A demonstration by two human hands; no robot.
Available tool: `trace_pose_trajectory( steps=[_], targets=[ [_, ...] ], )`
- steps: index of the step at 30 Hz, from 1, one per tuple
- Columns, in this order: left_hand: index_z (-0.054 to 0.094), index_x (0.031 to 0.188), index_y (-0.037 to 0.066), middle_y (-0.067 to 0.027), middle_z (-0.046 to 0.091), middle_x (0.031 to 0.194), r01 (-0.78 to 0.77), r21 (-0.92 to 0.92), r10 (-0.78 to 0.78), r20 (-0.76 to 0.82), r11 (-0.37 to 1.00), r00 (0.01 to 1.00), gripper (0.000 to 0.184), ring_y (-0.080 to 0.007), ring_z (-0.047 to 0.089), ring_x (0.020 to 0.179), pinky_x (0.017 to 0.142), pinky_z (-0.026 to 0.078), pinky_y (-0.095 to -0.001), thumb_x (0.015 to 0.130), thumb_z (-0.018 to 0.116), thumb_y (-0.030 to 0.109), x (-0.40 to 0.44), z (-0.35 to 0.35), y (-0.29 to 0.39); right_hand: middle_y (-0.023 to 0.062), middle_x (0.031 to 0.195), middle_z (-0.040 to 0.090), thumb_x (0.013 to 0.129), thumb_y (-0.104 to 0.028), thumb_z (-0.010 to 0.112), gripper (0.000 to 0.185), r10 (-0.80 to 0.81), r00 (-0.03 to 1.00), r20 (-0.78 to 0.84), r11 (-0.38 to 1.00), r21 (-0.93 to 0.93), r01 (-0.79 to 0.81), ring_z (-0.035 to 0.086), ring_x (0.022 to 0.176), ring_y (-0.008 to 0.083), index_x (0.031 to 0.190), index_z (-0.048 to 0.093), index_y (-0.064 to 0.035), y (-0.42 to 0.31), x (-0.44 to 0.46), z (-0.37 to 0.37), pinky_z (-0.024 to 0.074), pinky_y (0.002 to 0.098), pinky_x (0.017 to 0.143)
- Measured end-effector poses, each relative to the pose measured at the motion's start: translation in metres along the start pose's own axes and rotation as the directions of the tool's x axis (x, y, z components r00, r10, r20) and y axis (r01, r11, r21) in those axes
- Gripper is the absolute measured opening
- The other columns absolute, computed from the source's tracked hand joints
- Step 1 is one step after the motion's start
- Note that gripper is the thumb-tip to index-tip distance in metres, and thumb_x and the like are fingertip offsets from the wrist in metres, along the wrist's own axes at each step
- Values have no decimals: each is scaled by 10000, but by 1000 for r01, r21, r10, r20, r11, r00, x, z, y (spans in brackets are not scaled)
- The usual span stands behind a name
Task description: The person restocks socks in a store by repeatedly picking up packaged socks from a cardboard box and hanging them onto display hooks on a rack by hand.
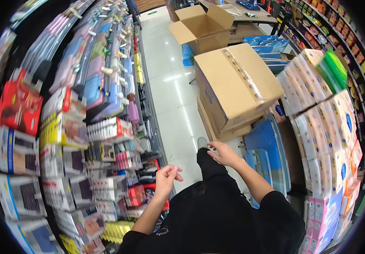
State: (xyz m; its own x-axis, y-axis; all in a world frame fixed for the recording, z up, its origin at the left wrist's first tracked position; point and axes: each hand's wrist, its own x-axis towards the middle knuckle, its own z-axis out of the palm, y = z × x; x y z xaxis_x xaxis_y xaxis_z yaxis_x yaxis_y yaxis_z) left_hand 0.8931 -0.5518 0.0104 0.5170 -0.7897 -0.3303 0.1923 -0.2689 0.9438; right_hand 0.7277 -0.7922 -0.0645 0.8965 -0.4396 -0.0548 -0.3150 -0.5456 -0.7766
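Note:
My left hand is raised over the aisle floor beside the left shelves, its fingers curled in with thumb and fingertips close together. Whether anything small sits between them I cannot make out. Out ahead of my body, my right hand hangs with fingers apart and nothing in them. It is nearest to a large taped cardboard box, just beyond it and not touched. That box rests on more cardboard. One shoe shows between my hands.
Shelves of packaged goods line the left side of the tiled aisle. An open cardboard box stands farther ahead. Stacked tissue packs and blue panels are on the right, and a desk is behind.

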Motion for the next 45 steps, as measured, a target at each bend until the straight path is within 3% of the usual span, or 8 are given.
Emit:
trace_pose_trajectory(
  steps=[7,21,27,28,30,38,42,45],
  targets=[
    [462,1328,-7,-180,630,1236,-72,63,73,-12,995,997,362,-198,653,1010,861,480,-285,975,501,60,231,-9,58,156,962,654,877,-126,648,221,-4,869,-495,987,138,83,655,836,299,1064,617,-13,54,180,-77,521,395,752],
    [539,1190,-33,-158,672,1057,-228,300,155,247,926,956,280,-189,660,909,809,522,-303,969,582,133,673,-19,210,131,1126,602,811,-76,668,248,131,688,-713,964,-69,-255,545,1081,326,1050,615,-31,127,415,-197,429,426,939],
    [585,1126,-26,-136,691,1016,-406,428,202,445,807,872,279,-194,670,894,768,528,-318,909,637,141,974,29,203,111,1128,597,777,-126,701,256,234,585,-776,856,-121,-502,523,1145,310,1008,620,-50,137,482,-201,364,494,1041],
    [594,1109,-21,-138,693,1014,-434,424,172,529,794,831,278,-191,671,894,768,529,-319,882,650,130,1072,62,187,111,1128,597,777,-126,701,256,320,495,-808,794,-56,-605,523,1145,310,1008,620,-50,139,514,-202,364,494,1041],
    [611,1103,-5,-177,691,1041,-493,614,124,543,617,831,340,-257,680,947,813,531,-356,829,676,186,1165,95,157,108,1159,598,750,-163,728,269,438,495,-751,692,-69,-718,514,1188,300,973,624,-56,135,515,-198,322,532,1075],
    [471,1369,56,-209,600,1274,-393,893,-255,441,219,860,663,-353,560,1208,1004,463,-422,806,729,292,1303,148,56,91,1116,633,714,-156,685,260,600,434,-672,492,-119,-863,558,1136,285,953,633,-69,143,528,-195,295,514,1092],
    [393,1418,90,-191,592,1292,-314,897,-397,423,311,814,756,-351,566,1200,999,462,-438,786,752,297,1321,166,36,79,1086,648,735,-184,651,240,626,425,-653,455,-137,-880,568,1112,273,951,636,-80,145,533,-198,278,491,1102],
    [433,1386,89,-183,600,1279,-354,891,-320,437,285,841,722,-345,577,1182,992,465,-446,778,759,302,1316,177,45,78,1075,652,743,-197,633,238,656,408,-635,429,-130,-894,569,1106,268,951,640,-82,145,534,-198,272,491,1102]
  ],
)
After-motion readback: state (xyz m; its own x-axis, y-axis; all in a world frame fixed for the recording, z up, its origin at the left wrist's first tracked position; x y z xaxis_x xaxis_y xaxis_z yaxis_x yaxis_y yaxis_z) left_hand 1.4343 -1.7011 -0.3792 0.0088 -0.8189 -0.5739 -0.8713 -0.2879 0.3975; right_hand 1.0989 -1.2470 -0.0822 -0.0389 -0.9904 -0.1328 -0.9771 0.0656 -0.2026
